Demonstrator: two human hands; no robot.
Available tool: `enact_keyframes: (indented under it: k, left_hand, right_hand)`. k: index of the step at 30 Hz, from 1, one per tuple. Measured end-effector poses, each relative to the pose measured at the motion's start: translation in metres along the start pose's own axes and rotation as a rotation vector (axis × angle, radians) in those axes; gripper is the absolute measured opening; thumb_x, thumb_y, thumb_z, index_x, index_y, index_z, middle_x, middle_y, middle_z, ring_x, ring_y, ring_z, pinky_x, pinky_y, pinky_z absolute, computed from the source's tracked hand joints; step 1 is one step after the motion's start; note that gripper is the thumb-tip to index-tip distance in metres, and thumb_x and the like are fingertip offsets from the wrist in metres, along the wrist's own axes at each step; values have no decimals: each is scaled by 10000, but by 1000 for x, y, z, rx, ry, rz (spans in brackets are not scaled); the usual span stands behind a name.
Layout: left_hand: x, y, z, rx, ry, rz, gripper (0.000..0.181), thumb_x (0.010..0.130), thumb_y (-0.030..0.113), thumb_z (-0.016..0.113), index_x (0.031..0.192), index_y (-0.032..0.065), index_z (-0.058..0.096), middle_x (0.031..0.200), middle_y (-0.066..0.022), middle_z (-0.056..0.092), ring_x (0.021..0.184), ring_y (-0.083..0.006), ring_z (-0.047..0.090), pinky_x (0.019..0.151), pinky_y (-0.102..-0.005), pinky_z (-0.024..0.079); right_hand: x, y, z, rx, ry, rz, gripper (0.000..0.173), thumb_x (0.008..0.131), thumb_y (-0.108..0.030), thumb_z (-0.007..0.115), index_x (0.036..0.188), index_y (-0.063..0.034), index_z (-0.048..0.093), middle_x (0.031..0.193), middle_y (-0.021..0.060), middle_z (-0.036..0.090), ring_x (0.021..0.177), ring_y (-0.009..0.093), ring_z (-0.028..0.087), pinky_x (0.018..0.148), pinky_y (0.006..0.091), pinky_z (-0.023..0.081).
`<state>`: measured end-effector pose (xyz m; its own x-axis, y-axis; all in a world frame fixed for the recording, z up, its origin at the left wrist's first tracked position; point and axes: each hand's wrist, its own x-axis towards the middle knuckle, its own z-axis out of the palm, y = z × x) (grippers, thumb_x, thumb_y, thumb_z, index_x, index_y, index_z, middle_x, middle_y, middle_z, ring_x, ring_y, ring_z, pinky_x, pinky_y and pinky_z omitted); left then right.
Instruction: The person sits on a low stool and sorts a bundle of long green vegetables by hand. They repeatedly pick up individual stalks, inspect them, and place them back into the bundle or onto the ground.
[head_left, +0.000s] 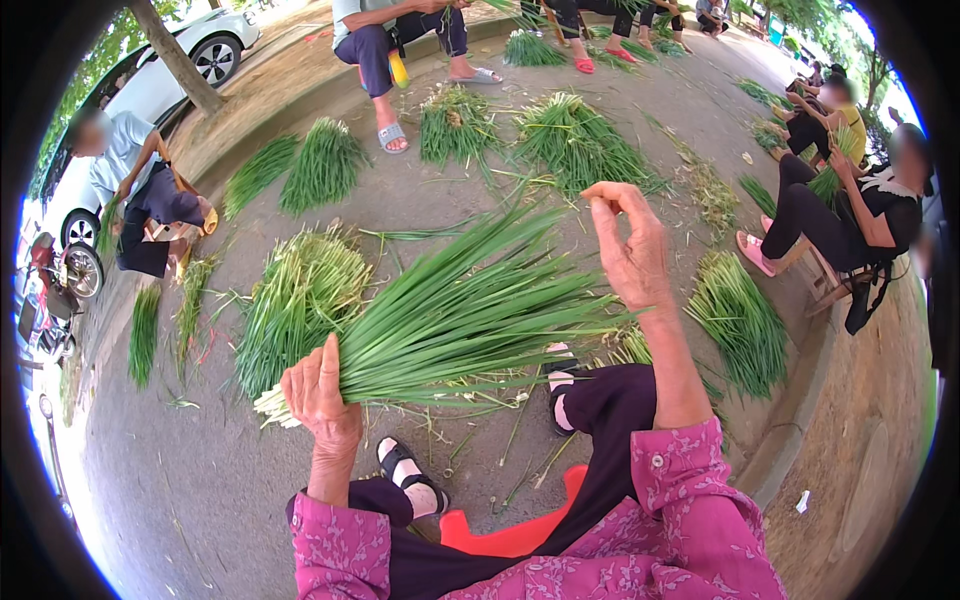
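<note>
My left hand (322, 394) is closed around the pale stem ends of a large bunch of green garlic chives (465, 307). The long leaves fan out to the upper right, above my feet. My right hand (630, 244) is raised just beyond the leaf tips, thumb and forefinger bent towards each other; whether a thin bit is pinched at the fingertips I cannot tell. Behind the bunch, on the asphalt, lies a heap of chives (300, 300) with pale stems on top. Another pile (739, 322) rests to the right of my right forearm.
More chive piles (577, 142) lie farther ahead, with loose scraps around them. Seated people surround the area, one with chives (832, 169) at the right. A red plastic stool (517, 529) is beneath me. A curb (787, 450) runs along the right; a white car (150, 90) stands at the upper left.
</note>
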<state>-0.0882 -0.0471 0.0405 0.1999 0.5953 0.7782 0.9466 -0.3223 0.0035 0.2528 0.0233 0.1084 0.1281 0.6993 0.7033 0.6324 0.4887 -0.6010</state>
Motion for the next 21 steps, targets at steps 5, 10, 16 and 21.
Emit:
enact_keyframes:
  k: [5,10,16,21]
  left_hand:
    - [1,2,2,-14,6,13,424,702,84,613,1121,20,590,902,-74,622,811,-231,589,755,-367,407]
    - [0,2,1,-14,-1,7,437,692,76,616,1125,27,591,902,-70,621,816,-228,588,755,-367,405]
    - [-1,1,1,-4,0,13,447,688,76,617,1132,34,588,899,-66,620,817,-226,589,757,-366,404]
    - [0,2,2,-16,0,19,444,702,96,619,1140,35,581,905,-68,620,815,-226,589,756,-366,403]
  right_hand:
    - [-2,2,3,-13,-53,-84,124,862,-71,563,975,-66,615,810,71,584,703,205,550,660,315,450]
    - [-2,3,4,-69,-110,-112,131,851,-70,571,970,-93,620,781,68,583,683,234,541,629,337,440]
    - [-4,10,8,-184,-125,-199,79,831,-80,584,904,-102,607,755,51,581,711,251,555,649,360,429]
    - [-7,10,12,-270,-68,-218,53,799,-79,603,846,-98,591,723,39,582,717,246,566,664,362,425]
